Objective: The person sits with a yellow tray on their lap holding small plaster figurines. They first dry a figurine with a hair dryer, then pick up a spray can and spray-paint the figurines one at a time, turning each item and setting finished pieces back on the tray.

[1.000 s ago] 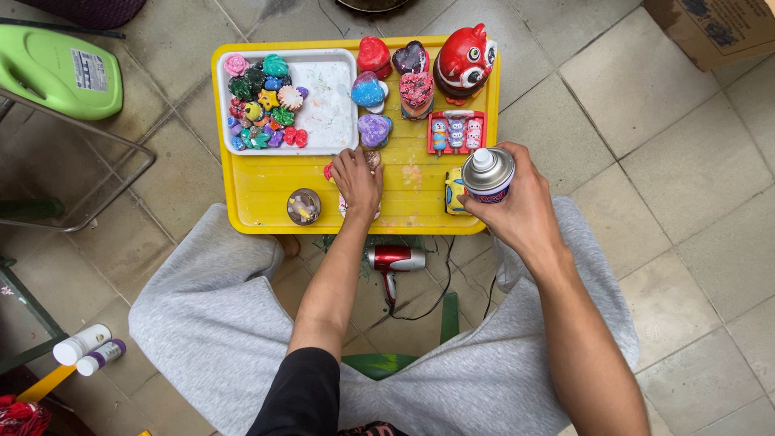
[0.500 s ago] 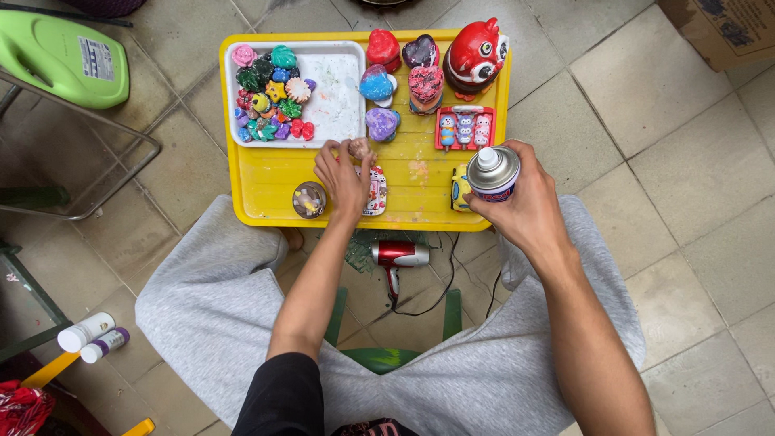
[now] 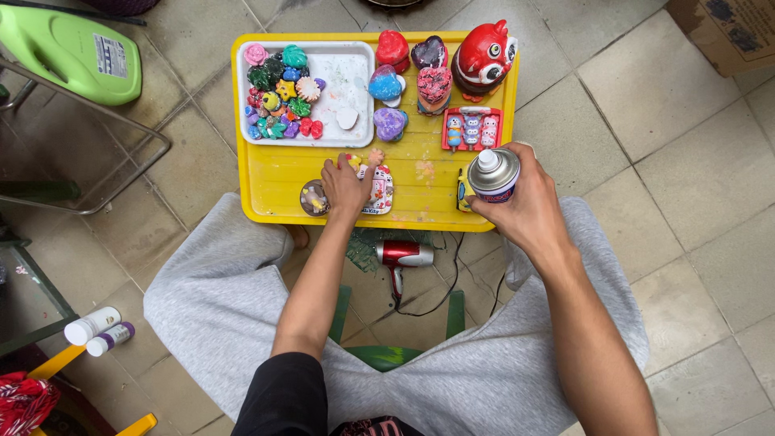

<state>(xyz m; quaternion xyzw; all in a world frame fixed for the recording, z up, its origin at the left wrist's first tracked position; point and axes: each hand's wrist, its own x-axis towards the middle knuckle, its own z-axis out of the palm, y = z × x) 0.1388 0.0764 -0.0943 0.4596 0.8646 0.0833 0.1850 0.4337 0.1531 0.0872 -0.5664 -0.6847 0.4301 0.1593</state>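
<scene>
A yellow tray table (image 3: 282, 182) stands in front of my knees. My left hand (image 3: 345, 187) rests on it, fingers on a small painted pink-and-white figure (image 3: 380, 190) that lies flat. Just left of that hand sits a small round pot (image 3: 312, 198). My right hand (image 3: 525, 206) grips a silver-capped spray can (image 3: 492, 173) upright at the tray's near right edge. A white tray (image 3: 349, 77) with several small painted pieces sits at the back left. Painted hearts (image 3: 391, 123), a red animal figure (image 3: 483, 56) and a red plaque with little figures (image 3: 471, 129) stand behind.
A red hair dryer (image 3: 401, 257) with its cord lies on the tiled floor under the table. A green jug (image 3: 74, 50) sits on a metal frame at the left. Two small white bottles (image 3: 97, 329) lie at the lower left. A cardboard box (image 3: 735, 28) is at the top right.
My left hand slid left and nearer along the tray onto the pink-and-white figure. The right hand keeps the can in about the same spot. The view shifted slightly.
</scene>
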